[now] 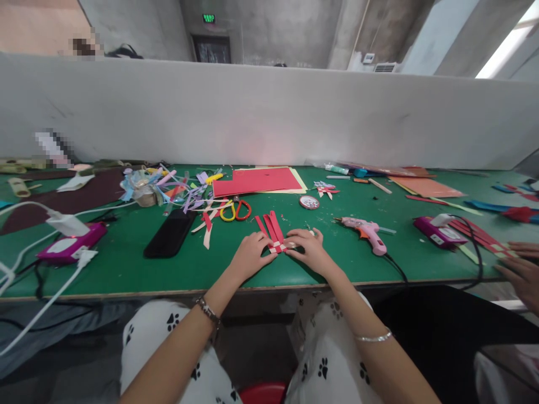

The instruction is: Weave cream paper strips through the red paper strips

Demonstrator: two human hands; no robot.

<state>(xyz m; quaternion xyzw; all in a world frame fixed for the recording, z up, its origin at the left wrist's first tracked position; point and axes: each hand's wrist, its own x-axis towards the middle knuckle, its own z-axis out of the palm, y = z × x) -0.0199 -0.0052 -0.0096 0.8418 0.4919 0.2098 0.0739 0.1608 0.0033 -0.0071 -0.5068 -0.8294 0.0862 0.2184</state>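
A small weave of red and cream paper strips point(278, 247) lies on the green table in front of me, its loose red ends fanning away from me. My left hand point(253, 252) grips its left edge between thumb and fingers. On the opposite edge, my right hand point(308, 250) pinches the weave the same way. Beyond my hands lie scissors point(236, 210) with one yellow and one red handle loop. A round tin point(309, 202) of small pieces sits past my right hand. Farther right rests a pink glue gun point(365, 231).
A black phone point(170, 234) and a pile of paper scraps point(197, 196) lie to the left. Red sheets point(261, 182) lie at the back by a white partition point(252, 118). Purple power strips point(76, 244) with cables stand at both sides. Another person's hands point(524, 269) work at far right.
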